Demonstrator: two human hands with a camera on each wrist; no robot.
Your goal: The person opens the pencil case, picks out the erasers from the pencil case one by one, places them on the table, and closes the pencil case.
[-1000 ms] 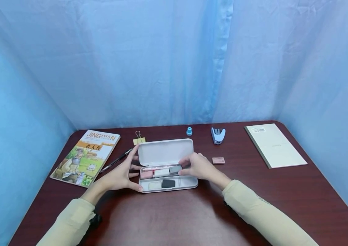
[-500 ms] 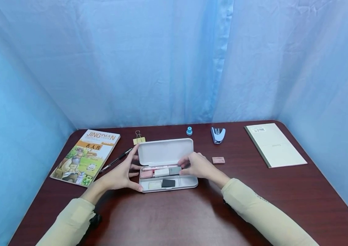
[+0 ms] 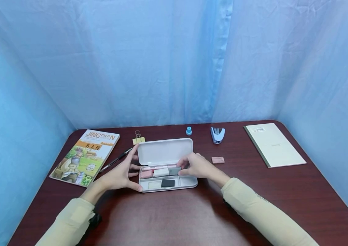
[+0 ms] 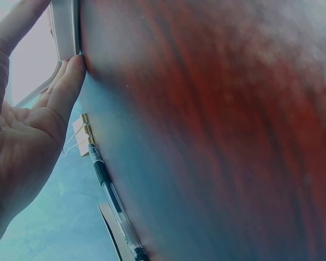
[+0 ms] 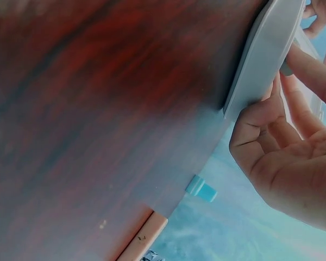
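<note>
An opened white pencil case (image 3: 189, 183) lies on the table with its lid (image 3: 165, 152) raised at the back. My right hand (image 3: 196, 166) reaches into its right side and pinches a grey eraser (image 3: 174, 171) between thumb and fingers. That eraser sits in the rear compartment, in line with a white eraser (image 3: 161, 172) and a pink eraser (image 3: 145, 174); a slim pen (image 3: 154, 167) lies behind them. In the front compartment are a black block (image 3: 168, 183) and a pale block (image 3: 154, 185). My left hand (image 3: 119, 176) spans the case's left end, fingers extended, thumb touching the front corner.
Left of the case lie a black pen (image 3: 115, 160) and a book (image 3: 86, 157). Behind it are a yellow binder clip (image 3: 138, 140) and a small blue cap-like piece (image 3: 189, 131). To the right are a stapler (image 3: 217, 135), a pink block (image 3: 218, 160) and a notebook (image 3: 274, 145).
The grey eraser has settled slightly lower and flatter, lining up with the white one, still in my right fingers. My left hand has stayed in place.
</note>
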